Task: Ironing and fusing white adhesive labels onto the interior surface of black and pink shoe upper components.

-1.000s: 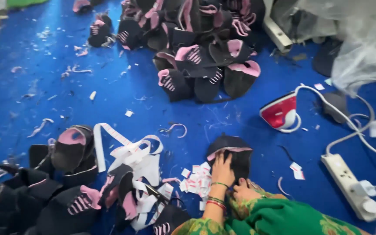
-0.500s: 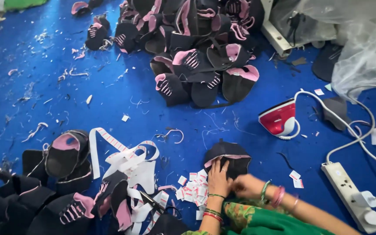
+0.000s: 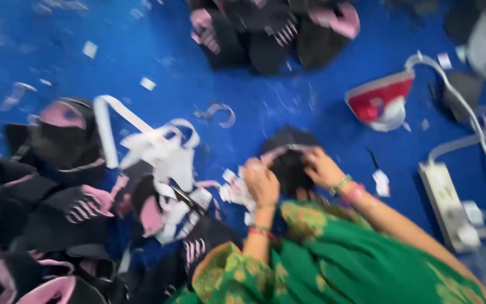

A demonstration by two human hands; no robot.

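Both hands had closed in on the black shoe upper (image 3: 288, 163) — the left hand (image 3: 262, 183) gripped its near edge, the right hand (image 3: 322, 168) now clasped its far side; the work was two-handed, on the blue floor (image 3: 288, 101) near the red iron (image 3: 381, 101).

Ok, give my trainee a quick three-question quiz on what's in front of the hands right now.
1. True or false: both hands touch the black shoe upper with pink trim on the blue floor.
2. Which lies nearer the right hand: (a) the red and white iron or (b) the white fabric strips?
3. Fill in: the white power strip lies on the person's ____ side.

Key: 1 true, with the left hand on its near edge; 2 a; 3 right.
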